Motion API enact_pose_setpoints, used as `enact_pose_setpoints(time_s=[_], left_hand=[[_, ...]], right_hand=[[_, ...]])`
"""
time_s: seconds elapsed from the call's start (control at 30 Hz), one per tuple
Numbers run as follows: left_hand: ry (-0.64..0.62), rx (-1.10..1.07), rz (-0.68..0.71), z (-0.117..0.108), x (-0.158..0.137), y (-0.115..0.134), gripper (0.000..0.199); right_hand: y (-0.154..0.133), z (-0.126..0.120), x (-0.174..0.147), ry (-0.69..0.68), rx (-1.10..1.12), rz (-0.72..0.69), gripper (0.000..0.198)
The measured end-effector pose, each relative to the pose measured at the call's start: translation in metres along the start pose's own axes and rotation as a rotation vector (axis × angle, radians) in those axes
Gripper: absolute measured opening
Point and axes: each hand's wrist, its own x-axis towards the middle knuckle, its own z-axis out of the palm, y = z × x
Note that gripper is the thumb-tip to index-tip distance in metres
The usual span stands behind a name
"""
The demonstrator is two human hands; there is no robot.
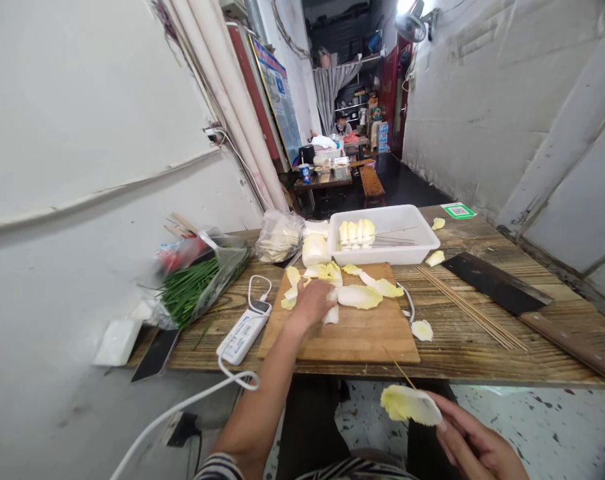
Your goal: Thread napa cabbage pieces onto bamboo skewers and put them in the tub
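Observation:
My left hand (312,301) is over the wooden cutting board (362,337), its fingers curled down on a pale napa cabbage leaf (331,315); the fingertips are partly hidden. Around it on the board lie several more yellow-white leaf pieces, among them a long cabbage leaf (359,297). Past the table's front edge, my right hand (475,440) is closed on a small napa cabbage leaf (409,405) between thumb and fingers. A thin bamboo skewer (398,365) sticks out from behind that leaf, towards the board.
A white plastic tub (417,250) holds skewered cabbage. Beside it are a cabbage chunk (316,249) and a bag (281,237). A cleaver (497,283) and loose skewers (469,308) lie right. Left are a power strip (243,333) and bagged green chives (192,287).

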Motion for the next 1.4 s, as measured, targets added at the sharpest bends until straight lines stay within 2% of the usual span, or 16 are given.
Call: enact_pose_setpoints(time_s=[0.1,0.23,0.37,0.5,0.63,0.8,0.93,1.07,1.17,1.23,1.3,1.33,1.4], left_hand=[[-0.039,0.04,-0.003,0.004,0.009,-0.004,0.023],[-0.103,0.04,0.051,0.005,0.018,-0.01,0.019],[-0.074,-0.015,0.058,0.005,0.022,-0.015,0.017],[0.052,-0.145,0.046,0.002,0.022,-0.022,0.018],[0.252,-0.345,-0.007,-0.003,0.015,-0.034,0.026],[0.476,-0.662,-0.157,0.0,0.013,-0.048,0.037],[0.576,-0.957,-0.291,0.001,0.02,-0.049,0.053],[0.554,-1.231,-0.351,-0.009,0.021,-0.037,0.067],[0.467,-1.36,-0.343,-0.018,0.008,-0.017,0.058],[0.392,-1.406,-0.323,-0.021,-0.01,0.001,0.047],[0.317,-1.397,-0.269,-0.019,-0.033,0.022,0.035],[0.294,-1.337,-0.2,-0.016,-0.047,0.032,0.026],[0.306,-1.19,-0.086,-0.007,-0.076,0.048,0.011]], right_hand=[[-0.006,0.004,0.002,0.01,-0.018,-0.026,0.043],[0.0,0.009,0.0,0.029,-0.008,-0.046,0.04],[0.003,0.011,-0.001,0.044,-0.003,-0.056,0.039],[-0.008,0.01,0.002,0.007,-0.024,-0.072,0.039],[-0.011,0.008,0.006,-0.005,-0.05,-0.053,0.042],[-0.007,0.01,0.009,-0.028,-0.041,-0.046,0.042],[-0.008,0.011,0.011,-0.02,-0.054,-0.065,0.042],[-0.01,0.011,0.013,-0.001,-0.121,-0.109,0.042],[-0.012,0.007,0.016,0.011,-0.231,-0.164,0.042],[-0.017,0.003,0.018,0.066,-0.313,-0.259,0.039],[-0.025,-0.002,0.019,0.138,-0.396,-0.413,0.037],[-0.03,-0.005,0.019,0.167,-0.438,-0.494,0.038],[-0.039,-0.011,0.016,0.17,-0.523,-0.615,0.045]])
